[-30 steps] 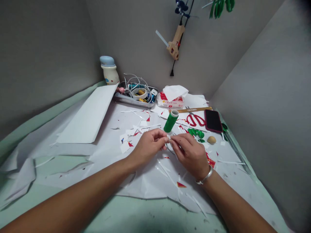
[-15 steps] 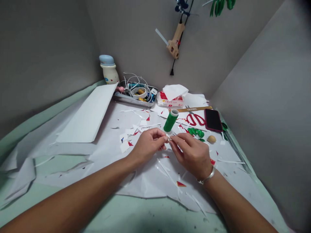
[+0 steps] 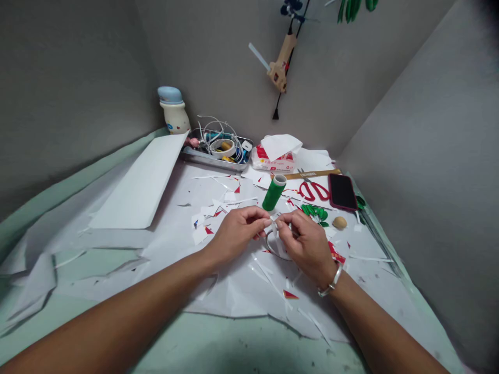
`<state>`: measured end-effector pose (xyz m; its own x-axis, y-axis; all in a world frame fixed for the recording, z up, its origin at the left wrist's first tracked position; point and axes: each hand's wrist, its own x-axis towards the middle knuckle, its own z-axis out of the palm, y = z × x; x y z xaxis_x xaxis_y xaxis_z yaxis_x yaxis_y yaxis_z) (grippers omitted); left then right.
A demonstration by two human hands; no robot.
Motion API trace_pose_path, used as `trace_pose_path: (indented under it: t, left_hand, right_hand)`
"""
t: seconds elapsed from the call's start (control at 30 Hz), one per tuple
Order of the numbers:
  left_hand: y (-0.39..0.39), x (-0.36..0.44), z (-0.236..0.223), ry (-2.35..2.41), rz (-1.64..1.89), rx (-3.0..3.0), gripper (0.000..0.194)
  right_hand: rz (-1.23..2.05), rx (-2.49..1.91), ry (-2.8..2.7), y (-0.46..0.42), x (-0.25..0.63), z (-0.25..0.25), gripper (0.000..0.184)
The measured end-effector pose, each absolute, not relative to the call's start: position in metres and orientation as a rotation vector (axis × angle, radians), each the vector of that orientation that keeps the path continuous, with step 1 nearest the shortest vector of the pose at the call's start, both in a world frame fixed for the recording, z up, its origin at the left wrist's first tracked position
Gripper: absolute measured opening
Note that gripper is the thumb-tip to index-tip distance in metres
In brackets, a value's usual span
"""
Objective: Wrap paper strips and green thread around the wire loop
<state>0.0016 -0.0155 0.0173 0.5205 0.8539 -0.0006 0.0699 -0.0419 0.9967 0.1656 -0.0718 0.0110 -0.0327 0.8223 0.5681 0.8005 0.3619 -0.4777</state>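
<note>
White strip (image 3: pixel 274 229) just nearer than green spool (image 3: pixel 273 195); fingers of left hand (image 3: pixel 235 231) and right hand (image 3: pixel 311 245) pinch it. Risk: uneven pull could crease it; forward nudge could topple green spool, the nearest obstacle. Paper scraps (image 3: pixel 200 236) left of spool; red scissors (image 3: pixel 307 181) right.

On the bench (image 3: pixel 234 343): bottle (image 3: pixel 174 117), rear left; tray (image 3: pixel 212 163), right of bottle, tape roll (image 3: pixel 223 155) within; tissue pack (image 3: pixel 273 165), right of tray; spool (image 3: pixel 273 196), before tissue pack; scissors (image 3: pixel 307 191), right of spool; phone (image 3: pixel 342 191), right of scissors; card (image 3: pixel 142 187), before bottle.
</note>
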Motion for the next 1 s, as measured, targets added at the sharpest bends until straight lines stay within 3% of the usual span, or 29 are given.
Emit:
trace_pose_path:
  t: [1.0]
  left_hand:
    - [-0.0162, 0.0048, 0.0146, 0.769, 0.743, 1.205, 0.016]
  right_hand:
    - [-0.229, -1.405, -1.854, -0.0748, 0.1606, 0.0018, 0.015]
